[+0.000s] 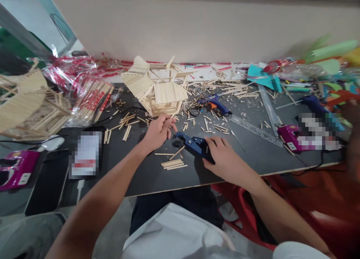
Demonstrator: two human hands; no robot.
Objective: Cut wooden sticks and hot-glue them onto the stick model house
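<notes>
My right hand [223, 155] is wrapped round the handles of a blue hand cutter [194, 146], whose curved jaws point left. Close to those jaws, my left hand [159, 133] pinches what looks like a thin wooden stick [172, 117], mostly covered by the fingers. Below the jaws lies a small group of cut wooden sticks [173, 164] on the dark table [146, 182]. Just beyond my left hand stands a model built of wooden sticks [153, 88], with slatted roof-like panels.
A blue glue gun [218, 104] lies among scattered offcuts, near a clear ruler [254, 129]. To the left are packs of chopsticks [91, 99], a second stick model [25, 101] and phones [47, 180]. At right, another person's hand [351, 110] is near a purple device [289, 137].
</notes>
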